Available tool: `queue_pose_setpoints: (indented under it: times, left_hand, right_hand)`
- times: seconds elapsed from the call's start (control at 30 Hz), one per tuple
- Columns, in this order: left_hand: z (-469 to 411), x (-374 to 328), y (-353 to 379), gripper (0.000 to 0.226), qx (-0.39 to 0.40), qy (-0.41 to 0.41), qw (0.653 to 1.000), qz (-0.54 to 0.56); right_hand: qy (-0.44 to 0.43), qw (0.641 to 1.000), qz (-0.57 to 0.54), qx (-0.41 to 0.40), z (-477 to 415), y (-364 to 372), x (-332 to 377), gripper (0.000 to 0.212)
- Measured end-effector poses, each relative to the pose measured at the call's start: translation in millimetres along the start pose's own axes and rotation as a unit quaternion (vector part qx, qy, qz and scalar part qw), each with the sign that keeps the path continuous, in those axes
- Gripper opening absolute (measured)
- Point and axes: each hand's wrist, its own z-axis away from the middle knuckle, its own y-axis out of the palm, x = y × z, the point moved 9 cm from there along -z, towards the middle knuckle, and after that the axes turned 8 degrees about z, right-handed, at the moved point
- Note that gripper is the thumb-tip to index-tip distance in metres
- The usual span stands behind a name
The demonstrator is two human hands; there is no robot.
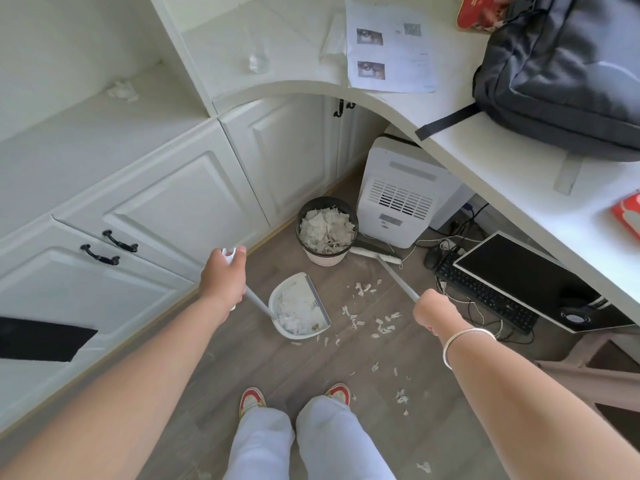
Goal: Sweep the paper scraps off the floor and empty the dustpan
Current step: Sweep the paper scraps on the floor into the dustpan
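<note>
no text is legible; lettering on the printed sheet (pixel 391 46) is too small.

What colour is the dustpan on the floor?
The dustpan is white, with a grey strip along its front lip; the head view shows it.

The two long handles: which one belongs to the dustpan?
The one gripped by the left hand; it runs down to the dustpan. The right hand holds the broom handle.

Only one cam here, wide-angle, strapped to my head, facing forward and tilted down. My fingers (pixel 215 255) sit mid-frame on stretched-out arms, floor (pixel 311 372) beyond and below them, shoes (pixel 252 400) near the bottom edge, counter (pixel 502 168) past the right ones.
</note>
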Motion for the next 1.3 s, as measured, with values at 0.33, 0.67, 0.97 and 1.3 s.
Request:
queue_pose_setpoints:
  times: [0.33,0.67,0.97,1.3]
  left_hand:
    - [3,1,-1,0.048,0.023,0.018,1.0,0.007]
    - [4,18,-34,0.053,0.071,0.053,0.995,-0.035]
    - [-3,44,-105,0.042,0.104,0.087,0.99,-0.05]
    - [-9,73,-149,0.034,0.127,0.097,0.985,-0.069]
  right_hand:
    - [0.017,0.998,0.041,0.048,30,31,-29,0.035]
    - [0.079,0.99,0.043,0.11,114,84,-54,0.022]
    - [0.078,0.986,0.06,0.136,203,175,-27,0.018]
    - [0.11,0.994,0.014,-0.011,240,131,-50,0.017]
